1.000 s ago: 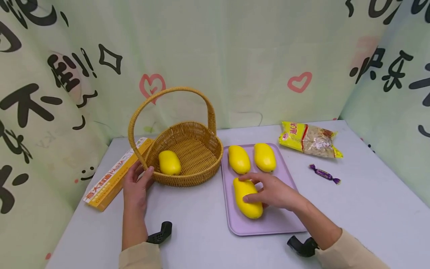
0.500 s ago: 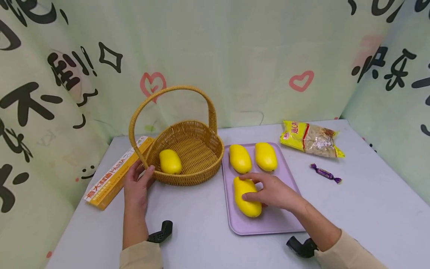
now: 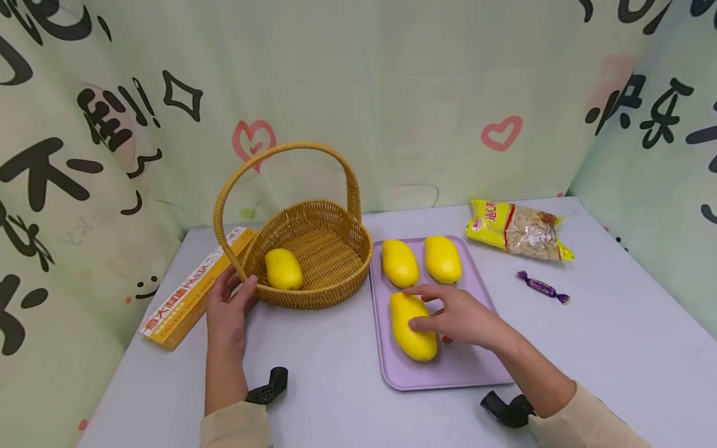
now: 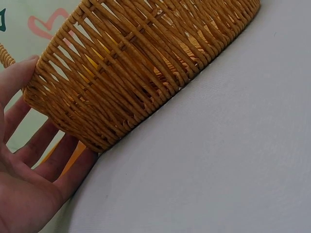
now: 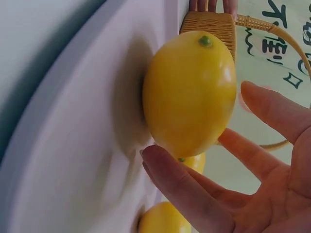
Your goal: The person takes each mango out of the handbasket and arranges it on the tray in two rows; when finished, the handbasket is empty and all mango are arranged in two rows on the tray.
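My left hand (image 3: 231, 306) holds the wicker basket (image 3: 319, 300) at its left side, thumb at the rim and fingers against the outer wall in the left wrist view. One yellow mango (image 3: 283, 269) lies inside the basket. On the purple tray (image 3: 470, 370), the nearest mango (image 3: 413, 333) lies beneath my right hand (image 3: 462, 317). The right wrist view shows that hand's thumb (image 5: 272, 107) spread away from this mango and its fingertips close to the fruit's underside. Two more mangoes, a left one (image 3: 400, 264) and a right one (image 3: 443, 259), lie at the tray's far end.
A long orange pasta box (image 3: 193, 289) lies left of the basket, partly behind it and my left hand. At the back right is a yellow snack bag (image 3: 518, 230), with a purple wrapped candy (image 3: 543, 287) in front of it. A printed curtain (image 3: 414, 93) borders the table.
My right hand has loosened around the nearest mango, its fingers shifting slightly up and right. That mango stays in place on the tray. The left hand and basket have not moved.
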`<state>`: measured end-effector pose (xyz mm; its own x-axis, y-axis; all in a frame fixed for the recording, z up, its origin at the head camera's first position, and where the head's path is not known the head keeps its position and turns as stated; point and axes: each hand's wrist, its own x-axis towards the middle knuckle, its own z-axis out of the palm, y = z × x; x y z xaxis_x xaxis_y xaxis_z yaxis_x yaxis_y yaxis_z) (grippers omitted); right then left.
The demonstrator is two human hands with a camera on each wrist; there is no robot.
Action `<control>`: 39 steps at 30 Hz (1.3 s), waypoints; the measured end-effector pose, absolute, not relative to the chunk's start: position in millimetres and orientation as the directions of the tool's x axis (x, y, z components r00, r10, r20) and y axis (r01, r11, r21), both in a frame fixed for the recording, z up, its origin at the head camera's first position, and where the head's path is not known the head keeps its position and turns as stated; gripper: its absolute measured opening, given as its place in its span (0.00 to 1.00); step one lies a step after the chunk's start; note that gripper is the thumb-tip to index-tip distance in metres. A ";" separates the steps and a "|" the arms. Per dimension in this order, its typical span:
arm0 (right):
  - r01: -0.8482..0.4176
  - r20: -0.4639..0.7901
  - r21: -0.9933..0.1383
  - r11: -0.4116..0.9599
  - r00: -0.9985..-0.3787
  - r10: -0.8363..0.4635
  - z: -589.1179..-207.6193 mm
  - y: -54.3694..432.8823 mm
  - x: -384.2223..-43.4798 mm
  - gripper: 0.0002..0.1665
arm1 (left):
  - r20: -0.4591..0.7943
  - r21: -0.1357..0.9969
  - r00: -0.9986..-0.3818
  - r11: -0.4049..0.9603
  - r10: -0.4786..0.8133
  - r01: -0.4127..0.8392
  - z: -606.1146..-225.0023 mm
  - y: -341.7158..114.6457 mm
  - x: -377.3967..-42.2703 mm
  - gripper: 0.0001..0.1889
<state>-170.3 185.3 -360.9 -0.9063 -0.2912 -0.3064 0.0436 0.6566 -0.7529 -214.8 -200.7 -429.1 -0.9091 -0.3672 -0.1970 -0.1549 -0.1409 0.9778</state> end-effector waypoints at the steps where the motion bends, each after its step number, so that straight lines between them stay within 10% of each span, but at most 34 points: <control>1: 0.044 -0.304 -0.754 0.656 -0.907 -0.290 -359.4 186.0 -170.4 0.36 | -0.198 0.978 -0.909 -0.141 -0.366 -0.156 -429.3 -200.8 -214.8 0.33; 39: -0.159 -0.159 -0.779 0.607 -0.886 -0.436 -299.3 154.4 -232.0 0.31 | -0.184 0.978 -0.914 -0.164 -0.363 -0.132 -429.5 -199.8 -214.9 0.33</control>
